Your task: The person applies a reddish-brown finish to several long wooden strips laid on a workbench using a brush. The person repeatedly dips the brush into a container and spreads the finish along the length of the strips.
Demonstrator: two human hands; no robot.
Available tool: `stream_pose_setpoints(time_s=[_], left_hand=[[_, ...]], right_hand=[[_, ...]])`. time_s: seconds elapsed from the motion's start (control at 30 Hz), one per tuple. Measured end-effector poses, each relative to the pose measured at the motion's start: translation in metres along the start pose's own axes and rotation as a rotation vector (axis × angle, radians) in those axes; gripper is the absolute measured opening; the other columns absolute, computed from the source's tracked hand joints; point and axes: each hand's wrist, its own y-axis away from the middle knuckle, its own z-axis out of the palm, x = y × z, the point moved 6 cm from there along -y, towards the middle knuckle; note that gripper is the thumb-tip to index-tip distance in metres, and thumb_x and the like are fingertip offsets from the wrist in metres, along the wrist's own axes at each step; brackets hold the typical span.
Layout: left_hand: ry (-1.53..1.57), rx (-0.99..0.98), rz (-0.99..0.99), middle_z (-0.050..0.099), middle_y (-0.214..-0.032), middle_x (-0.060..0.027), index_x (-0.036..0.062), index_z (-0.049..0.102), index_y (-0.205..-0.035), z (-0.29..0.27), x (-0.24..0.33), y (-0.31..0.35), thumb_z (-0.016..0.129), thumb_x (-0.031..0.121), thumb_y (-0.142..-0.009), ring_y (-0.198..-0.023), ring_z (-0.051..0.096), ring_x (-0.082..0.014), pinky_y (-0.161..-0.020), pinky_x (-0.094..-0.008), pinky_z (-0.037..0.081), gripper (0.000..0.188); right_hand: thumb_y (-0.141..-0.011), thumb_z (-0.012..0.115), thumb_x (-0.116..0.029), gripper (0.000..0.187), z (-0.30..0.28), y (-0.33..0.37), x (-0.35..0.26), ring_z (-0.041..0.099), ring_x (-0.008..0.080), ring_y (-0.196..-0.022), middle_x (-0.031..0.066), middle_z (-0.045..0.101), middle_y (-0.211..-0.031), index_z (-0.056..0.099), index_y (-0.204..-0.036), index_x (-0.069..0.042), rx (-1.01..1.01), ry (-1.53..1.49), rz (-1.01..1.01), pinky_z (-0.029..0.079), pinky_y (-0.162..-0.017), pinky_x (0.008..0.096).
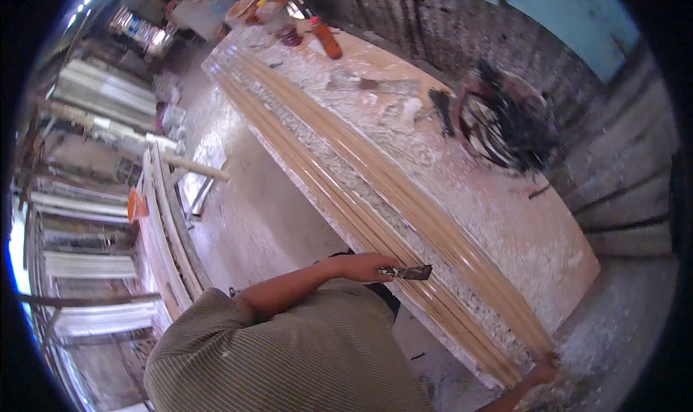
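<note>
Two long, glossy brown ribbed moulds (433, 235) lie side by side along the work table, with a strip of crusted white residue between them. My left hand (367, 267) is closed around a putty knife (414, 272), its dirty flat blade pointing right over the nearer-left mould (346, 213). Down at the table's near right end, my right hand (543, 374) touches the end of the right-hand mould. Its fingers are small and unclear there, so their grip does not show.
White crumbs cover the table (520, 224). A round tub of dark strands (505, 123) stands at its right edge. Farther off are an orange-red bottle (326, 38) and a flat scraper (372, 85). Racks of white lengths (90, 265) line the left, past a narrow bench (162, 246).
</note>
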Motion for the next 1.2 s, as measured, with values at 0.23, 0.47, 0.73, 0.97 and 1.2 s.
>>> stream_pose_setpoints(time_s=[0.23,0.47,0.73,0.97,1.2], left_hand=[[0.191,0.209,0.004,0.065,-0.103,-0.0130,0.0074,0.054,-0.128,-0.074,-0.050,0.077,0.060,0.025,-0.099,-0.098,0.062,-0.0247,-0.087,-0.0389,0.048,0.035],[0.287,0.392,0.084,0.065,-0.101,-0.0116,0.0057,0.055,-0.127,-0.201,-0.159,0.186,0.060,0.025,-0.099,-0.096,0.062,-0.0210,-0.086,-0.0367,0.048,0.034],[0.490,0.630,0.039,0.066,-0.098,-0.0065,0.0065,0.056,-0.132,-0.338,-0.286,0.379,0.061,0.023,-0.098,-0.089,0.060,-0.0143,-0.080,-0.0320,0.050,0.037],[0.658,0.827,-0.206,0.065,-0.100,-0.0073,0.0016,0.058,-0.123,-0.448,-0.410,0.492,0.064,0.018,-0.096,-0.094,0.060,-0.0152,-0.086,-0.0332,0.049,0.032],[0.758,0.963,-0.229,0.068,-0.099,-0.0084,0.0016,0.059,-0.122,-0.574,-0.531,0.547,0.065,0.015,-0.095,-0.091,0.061,-0.0150,-0.084,-0.0322,0.050,0.031]], right_hand=[[-0.086,0.069,-0.039,0.040,0.066,0.070,-0.249,0.071,0.0275,-0.085,0.0148,0.075,-0.092,0.074,-0.095,0.000,0.061,-0.571,-0.042,0.055,-0.077,0.0404],[-0.086,0.073,-0.007,0.020,0.126,0.193,-0.654,0.067,0.0207,-0.083,0.0117,0.070,-0.098,0.070,-0.103,0.003,-0.200,-1.171,0.096,0.057,-0.069,0.0313],[-0.082,0.077,-0.004,0.019,0.229,0.281,-1.030,0.068,0.0194,-0.078,0.0110,0.072,-0.097,0.071,-0.100,0.001,-0.379,-1.266,0.205,0.062,-0.062,0.0331],[-0.076,0.081,-0.010,0.014,0.272,0.388,-1.370,0.070,0.0209,-0.065,0.0114,0.073,-0.083,0.077,-0.087,-0.003,-0.453,-1.182,0.019,0.061,-0.054,0.0297],[-0.080,0.077,-0.013,0.007,0.353,0.455,-1.674,0.069,0.0197,-0.063,0.0092,0.074,-0.079,0.078,-0.084,-0.008,-0.231,-1.245,-0.297,0.058,-0.054,0.0318]])
